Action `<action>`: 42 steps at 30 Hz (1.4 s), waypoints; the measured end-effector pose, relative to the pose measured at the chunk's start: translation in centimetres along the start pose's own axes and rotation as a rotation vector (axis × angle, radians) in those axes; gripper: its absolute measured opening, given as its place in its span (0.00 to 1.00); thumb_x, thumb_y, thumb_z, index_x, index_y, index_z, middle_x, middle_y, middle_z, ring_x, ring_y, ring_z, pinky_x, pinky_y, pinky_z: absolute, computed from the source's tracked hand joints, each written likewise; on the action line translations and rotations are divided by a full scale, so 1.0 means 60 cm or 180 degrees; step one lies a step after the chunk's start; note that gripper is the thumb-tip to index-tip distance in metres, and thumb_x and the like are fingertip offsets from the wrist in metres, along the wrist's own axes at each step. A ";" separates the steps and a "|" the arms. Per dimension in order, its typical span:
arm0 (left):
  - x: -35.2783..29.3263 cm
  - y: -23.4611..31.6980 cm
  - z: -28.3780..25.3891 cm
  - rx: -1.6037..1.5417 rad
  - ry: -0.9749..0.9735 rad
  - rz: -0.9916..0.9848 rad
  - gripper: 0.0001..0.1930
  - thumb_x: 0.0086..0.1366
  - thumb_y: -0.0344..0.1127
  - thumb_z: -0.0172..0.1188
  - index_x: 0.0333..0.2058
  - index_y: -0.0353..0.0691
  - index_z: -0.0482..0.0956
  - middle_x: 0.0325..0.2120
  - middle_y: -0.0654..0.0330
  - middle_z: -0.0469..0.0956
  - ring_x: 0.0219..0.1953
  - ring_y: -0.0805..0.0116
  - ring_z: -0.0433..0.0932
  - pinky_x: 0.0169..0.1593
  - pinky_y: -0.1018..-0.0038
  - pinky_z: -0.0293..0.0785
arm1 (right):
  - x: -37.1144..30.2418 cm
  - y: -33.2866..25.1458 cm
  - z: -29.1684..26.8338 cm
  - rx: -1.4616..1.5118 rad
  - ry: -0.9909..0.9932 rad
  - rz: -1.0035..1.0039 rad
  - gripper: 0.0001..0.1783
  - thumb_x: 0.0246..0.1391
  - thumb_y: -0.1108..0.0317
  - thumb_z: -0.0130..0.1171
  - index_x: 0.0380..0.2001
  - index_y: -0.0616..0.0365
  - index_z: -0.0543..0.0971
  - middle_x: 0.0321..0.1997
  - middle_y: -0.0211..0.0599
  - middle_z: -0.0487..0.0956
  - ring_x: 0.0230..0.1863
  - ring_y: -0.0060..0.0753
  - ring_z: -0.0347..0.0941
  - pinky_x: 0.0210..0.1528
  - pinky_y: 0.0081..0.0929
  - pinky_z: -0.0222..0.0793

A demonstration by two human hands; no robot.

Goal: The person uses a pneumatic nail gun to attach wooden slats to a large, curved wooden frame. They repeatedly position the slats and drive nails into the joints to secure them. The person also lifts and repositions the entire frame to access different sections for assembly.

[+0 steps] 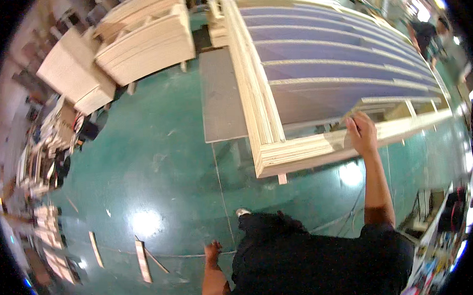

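A large pale wooden frame, built from layered boards, stands waist-high in front of me to the right. Thin slats cross its inside over a dark bluish sheet. Along its near side sits a narrower wooden piece with short cross blocks. My right hand is closed at the left end of that piece, over the near rail; its fingertips are partly hidden. My left hand hangs low at my side, away from the frame. Its fingers are loosely bent and apart, with nothing visible in them.
A grey board lies left of the frame. Stacked wooden panels stand at the far left, with scrap wood nearer. Loose strips lie on the green floor. Another person is at the far right. A cluttered bench stands right.
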State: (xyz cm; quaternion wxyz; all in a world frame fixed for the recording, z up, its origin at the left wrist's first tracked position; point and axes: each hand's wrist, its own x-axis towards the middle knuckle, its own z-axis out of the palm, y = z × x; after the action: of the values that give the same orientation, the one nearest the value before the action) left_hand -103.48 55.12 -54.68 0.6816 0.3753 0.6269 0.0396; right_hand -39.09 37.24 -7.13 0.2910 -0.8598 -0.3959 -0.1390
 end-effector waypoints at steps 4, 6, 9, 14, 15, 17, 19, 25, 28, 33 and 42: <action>-0.012 0.100 -0.104 -0.0009 -0.0074 -0.0771 0.11 0.69 0.45 0.60 0.36 0.45 0.81 0.32 0.59 0.85 0.30 0.60 0.83 0.33 0.61 0.78 | -0.001 0.015 0.001 -0.0248 0.0014 0.0383 0.23 0.61 0.53 0.62 0.22 0.62 0.76 0.27 0.43 0.72 0.32 0.51 0.71 0.35 0.44 0.65; 0.034 0.189 -0.144 0.0197 -0.0065 -0.0888 0.11 0.68 0.44 0.60 0.36 0.44 0.82 0.31 0.59 0.84 0.30 0.60 0.82 0.33 0.61 0.77 | -0.005 0.013 0.001 -0.0470 0.0158 0.0593 0.22 0.59 0.53 0.63 0.22 0.61 0.77 0.26 0.42 0.72 0.32 0.51 0.71 0.37 0.45 0.66; 0.122 0.318 -0.205 0.0531 -0.0083 -0.0849 0.10 0.67 0.42 0.59 0.36 0.43 0.82 0.30 0.59 0.84 0.29 0.61 0.81 0.33 0.61 0.76 | -0.003 0.013 0.003 -0.0452 0.0236 0.0711 0.19 0.56 0.53 0.64 0.28 0.62 0.83 0.30 0.45 0.77 0.36 0.52 0.74 0.42 0.45 0.68; 0.326 0.538 -0.284 0.1156 -0.0180 -0.0315 0.08 0.65 0.38 0.59 0.35 0.41 0.83 0.28 0.58 0.82 0.29 0.63 0.80 0.33 0.62 0.75 | -0.014 -0.212 0.082 -0.0188 0.0421 0.1329 0.22 0.56 0.58 0.68 0.50 0.59 0.83 0.48 0.48 0.84 0.54 0.51 0.79 0.58 0.43 0.73; 0.379 0.605 -0.290 0.1305 -0.0178 -0.0010 0.08 0.65 0.38 0.59 0.35 0.41 0.83 0.28 0.58 0.82 0.28 0.64 0.80 0.33 0.62 0.75 | 0.002 -0.286 0.096 -0.0377 0.0214 0.1179 0.24 0.56 0.62 0.67 0.54 0.60 0.80 0.51 0.50 0.82 0.57 0.53 0.77 0.61 0.43 0.70; 0.499 0.773 -0.297 0.1580 -0.0104 0.1015 0.08 0.64 0.36 0.59 0.34 0.40 0.83 0.27 0.58 0.82 0.28 0.64 0.79 0.33 0.62 0.74 | 0.034 -0.405 0.133 -0.0672 -0.0104 0.1147 0.32 0.56 0.65 0.68 0.63 0.61 0.73 0.60 0.53 0.77 0.63 0.59 0.71 0.68 0.46 0.65; 0.518 0.976 -0.128 0.1527 -0.0109 0.1528 0.08 0.69 0.35 0.55 0.38 0.36 0.78 0.25 0.60 0.77 0.30 0.69 0.76 0.32 0.68 0.72 | 0.048 -0.476 0.163 -0.0883 -0.0334 0.1597 0.40 0.53 0.60 0.68 0.67 0.62 0.68 0.66 0.54 0.73 0.66 0.59 0.68 0.72 0.48 0.59; 0.421 1.383 0.242 0.1926 -0.1781 0.3714 0.16 0.71 0.41 0.61 0.48 0.35 0.79 0.39 0.57 0.83 0.41 0.68 0.81 0.49 0.68 0.77 | 0.105 -0.516 0.263 -0.1557 0.0166 0.2191 0.45 0.51 0.61 0.71 0.69 0.66 0.65 0.66 0.55 0.71 0.66 0.61 0.65 0.70 0.49 0.60; 0.374 1.410 0.331 0.2384 -0.2321 0.3863 0.18 0.70 0.43 0.63 0.51 0.37 0.79 0.41 0.55 0.84 0.44 0.64 0.82 0.51 0.68 0.77 | 0.126 -0.491 0.289 -0.1798 0.0501 0.2524 0.44 0.48 0.60 0.75 0.66 0.65 0.69 0.63 0.53 0.73 0.64 0.59 0.66 0.67 0.48 0.63; 0.295 1.495 0.405 0.2971 -0.2685 0.4666 0.23 0.66 0.45 0.67 0.55 0.38 0.78 0.51 0.49 0.80 0.56 0.51 0.78 0.62 0.59 0.72 | 0.139 -0.505 0.317 -0.1992 0.0628 0.3088 0.42 0.45 0.58 0.77 0.62 0.64 0.73 0.57 0.50 0.74 0.60 0.57 0.67 0.64 0.47 0.65; 0.235 1.873 0.733 0.3832 -0.2676 0.7653 0.59 0.51 0.67 0.73 0.72 0.37 0.58 0.75 0.45 0.53 0.79 0.43 0.45 0.77 0.47 0.45 | 0.233 -0.512 0.321 -0.2434 0.0177 0.3422 0.43 0.35 0.43 0.79 0.48 0.63 0.76 0.45 0.49 0.75 0.50 0.57 0.69 0.54 0.49 0.66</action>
State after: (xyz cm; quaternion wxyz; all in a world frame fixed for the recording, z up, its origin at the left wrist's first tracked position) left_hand -14.79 122.57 -6.23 0.1031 0.8877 -0.3988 0.2055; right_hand -53.30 73.29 -3.84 0.0041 -0.9766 0.1735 -0.1272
